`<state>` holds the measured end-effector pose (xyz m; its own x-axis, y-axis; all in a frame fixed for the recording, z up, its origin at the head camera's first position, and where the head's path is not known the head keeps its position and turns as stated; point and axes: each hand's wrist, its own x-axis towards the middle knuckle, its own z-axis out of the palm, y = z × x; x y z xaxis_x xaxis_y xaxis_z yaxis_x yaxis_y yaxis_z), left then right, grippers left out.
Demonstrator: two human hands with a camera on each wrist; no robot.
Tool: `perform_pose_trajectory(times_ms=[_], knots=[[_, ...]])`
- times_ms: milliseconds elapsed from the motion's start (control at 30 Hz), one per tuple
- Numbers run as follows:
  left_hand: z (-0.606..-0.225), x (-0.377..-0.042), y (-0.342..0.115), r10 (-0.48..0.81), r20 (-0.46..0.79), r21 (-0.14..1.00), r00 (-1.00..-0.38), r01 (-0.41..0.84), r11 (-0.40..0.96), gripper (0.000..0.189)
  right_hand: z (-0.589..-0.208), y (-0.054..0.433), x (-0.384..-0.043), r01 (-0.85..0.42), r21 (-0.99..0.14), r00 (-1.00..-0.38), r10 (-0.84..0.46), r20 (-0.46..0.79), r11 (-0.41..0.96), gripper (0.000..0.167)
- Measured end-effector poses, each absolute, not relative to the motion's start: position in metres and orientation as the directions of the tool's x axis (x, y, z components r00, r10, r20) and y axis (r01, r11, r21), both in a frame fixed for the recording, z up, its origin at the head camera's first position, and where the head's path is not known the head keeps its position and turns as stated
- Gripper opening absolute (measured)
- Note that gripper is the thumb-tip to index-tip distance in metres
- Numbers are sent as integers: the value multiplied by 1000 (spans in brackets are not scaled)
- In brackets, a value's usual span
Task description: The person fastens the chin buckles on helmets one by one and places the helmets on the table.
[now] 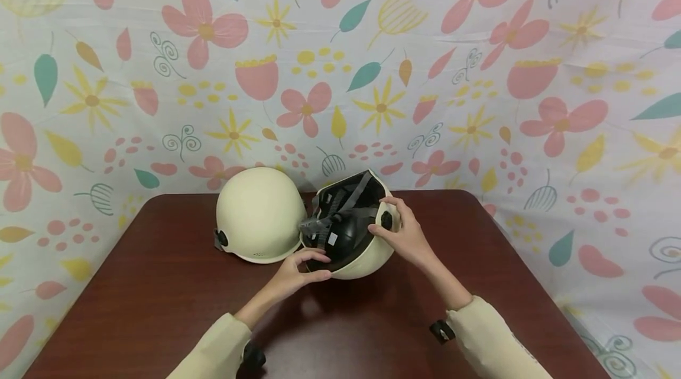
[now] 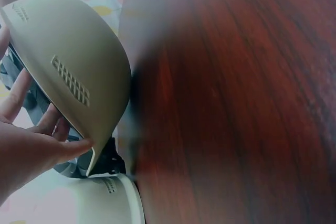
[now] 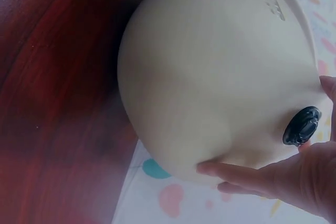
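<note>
Tipped over with its black inside facing me, a cream helmet [image 1: 372, 258] sits on the table between my hands. Grey straps [image 1: 357, 191] and a clear buckle [image 1: 315, 225] lie across its opening. My left hand [image 1: 291, 274] pinches the near rim, the thumb outside and fingers reaching inside, as the left wrist view shows. On the far right side, my right hand [image 1: 408, 238] grips the edge around a black round knob [image 3: 303, 126]. A second cream helmet [image 1: 259, 213] stands dome up just to the left, close against the first.
Both helmets are on a dark red-brown wooden table [image 1: 159, 308], near its back edge. Right behind it hangs a white cloth [image 1: 319, 148] printed with flowers and leaves. Black bands [image 1: 443, 331] show at my cream sleeves [image 1: 489, 337].
</note>
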<state>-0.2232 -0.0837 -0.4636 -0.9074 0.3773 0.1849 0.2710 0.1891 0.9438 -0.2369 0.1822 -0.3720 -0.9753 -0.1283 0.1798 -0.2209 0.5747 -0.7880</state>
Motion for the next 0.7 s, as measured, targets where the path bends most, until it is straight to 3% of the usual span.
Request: perform_pose_trajectory(times_ms=[233,700], knots=[[-463,-223,-89,400,235,919,-886,337,205,30,-381,190,-234,-261,-778,-965,-148,215,571,53],[-452,-221,-88,391,305,850,-869,433,299,23,-399,203,-226,-195,-894,-978,-154,143,404,48]])
